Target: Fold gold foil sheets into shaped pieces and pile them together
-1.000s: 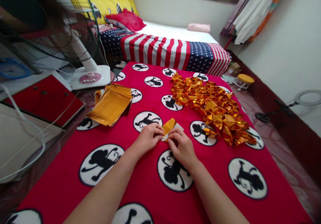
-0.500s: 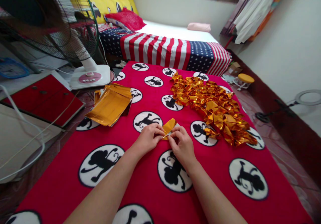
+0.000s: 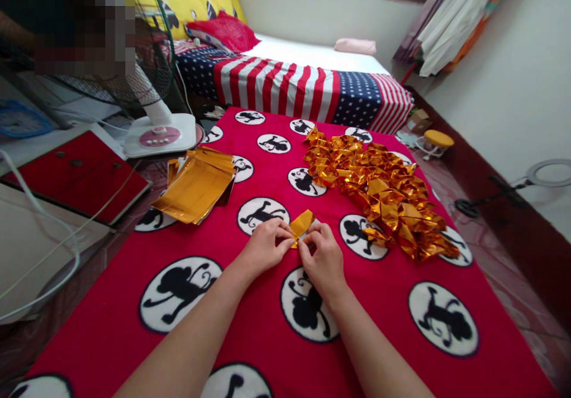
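Clock centred on the gold paper [image 3: 302, 224], 12 = away from the person. Paper is mid-surface on the red cloth [image 3: 375, 338], partly folded, a pale strip of its underside showing near the right fingertips.

Left hand [image 3: 269, 244] at 8 o'clock: narrow pinch, thumb and fingers on the paper's near-left edge. Right hand [image 3: 325, 256] between 4 and 5: also a narrow pinch, on the near-right edge. Fingertips nearly meet at the near side; exact contact under them is hidden.

Stack of flat gold sheets [image 3: 196, 187] at 9 to 10 o'clock, edges fanned, well apart from the hands. Heap of folded gold pieces [image 3: 379, 184] at 2; one small piece [image 3: 377, 236] at its near edge, about 3. Fan base [image 3: 160, 136] at 10, beyond the stack. Bed [image 3: 307, 59] at 12.
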{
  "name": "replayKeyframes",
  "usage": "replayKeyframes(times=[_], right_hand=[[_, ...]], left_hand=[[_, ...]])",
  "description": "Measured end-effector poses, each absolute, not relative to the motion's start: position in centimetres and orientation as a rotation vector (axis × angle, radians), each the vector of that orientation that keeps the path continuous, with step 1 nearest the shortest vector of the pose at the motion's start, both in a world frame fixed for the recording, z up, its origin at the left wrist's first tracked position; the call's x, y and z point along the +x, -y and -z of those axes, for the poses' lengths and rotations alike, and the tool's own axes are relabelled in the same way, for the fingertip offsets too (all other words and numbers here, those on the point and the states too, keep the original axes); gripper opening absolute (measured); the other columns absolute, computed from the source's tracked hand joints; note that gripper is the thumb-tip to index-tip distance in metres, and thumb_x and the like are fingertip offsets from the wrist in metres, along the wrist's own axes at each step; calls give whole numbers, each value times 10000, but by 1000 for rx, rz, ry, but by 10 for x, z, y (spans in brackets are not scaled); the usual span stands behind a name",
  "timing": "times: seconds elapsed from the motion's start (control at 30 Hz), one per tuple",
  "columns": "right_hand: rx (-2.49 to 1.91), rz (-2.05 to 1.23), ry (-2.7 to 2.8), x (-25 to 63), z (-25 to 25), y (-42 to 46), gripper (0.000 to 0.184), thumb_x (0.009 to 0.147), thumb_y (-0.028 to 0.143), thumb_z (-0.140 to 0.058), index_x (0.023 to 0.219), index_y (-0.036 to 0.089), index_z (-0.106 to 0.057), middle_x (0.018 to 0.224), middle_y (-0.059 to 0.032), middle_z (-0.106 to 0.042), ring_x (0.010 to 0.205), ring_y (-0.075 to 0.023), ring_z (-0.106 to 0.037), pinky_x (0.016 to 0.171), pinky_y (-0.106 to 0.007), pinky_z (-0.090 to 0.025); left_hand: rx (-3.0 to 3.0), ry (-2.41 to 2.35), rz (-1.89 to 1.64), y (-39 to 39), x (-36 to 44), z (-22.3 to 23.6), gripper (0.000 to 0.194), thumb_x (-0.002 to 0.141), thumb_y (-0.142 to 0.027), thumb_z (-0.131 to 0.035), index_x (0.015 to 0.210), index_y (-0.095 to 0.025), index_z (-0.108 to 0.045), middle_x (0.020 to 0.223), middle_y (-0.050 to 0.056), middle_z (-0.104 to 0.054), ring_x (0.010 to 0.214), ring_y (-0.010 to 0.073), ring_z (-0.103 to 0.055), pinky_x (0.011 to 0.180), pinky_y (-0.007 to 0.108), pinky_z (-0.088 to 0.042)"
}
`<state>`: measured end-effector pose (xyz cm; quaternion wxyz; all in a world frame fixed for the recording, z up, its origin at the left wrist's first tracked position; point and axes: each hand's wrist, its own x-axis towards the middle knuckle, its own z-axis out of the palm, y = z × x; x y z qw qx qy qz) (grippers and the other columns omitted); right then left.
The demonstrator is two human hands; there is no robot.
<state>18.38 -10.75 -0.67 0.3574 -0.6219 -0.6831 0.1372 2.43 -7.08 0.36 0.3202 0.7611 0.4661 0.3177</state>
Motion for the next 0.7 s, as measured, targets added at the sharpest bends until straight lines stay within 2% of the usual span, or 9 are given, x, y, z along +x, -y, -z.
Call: replayKeyframes(times=[0.2, 0.7], right_hand=[[-1620, -338, 1764, 182, 5, 108, 132, 835, 184, -580, 705, 201, -564, 962, -45, -576, 817, -166, -588, 637, -271, -440], [-1651, -278, 1786, 179, 6, 110, 131, 845, 169, -563, 722, 209, -544, 962, -58, -571, 863, -192, -585, 689, -293, -453]], left_hand=[[1956, -1260, -912, 74, 29, 2, 106, 752, -97, -696, 715, -179, -752, 850, 42, -696, 802, 153, -636, 776, 291, -511], [1937, -1276, -959, 75, 31, 7, 104, 734, -76, -714, 707, -173, -741, 847, 41, -688, 805, 159, -631, 779, 303, -509]])
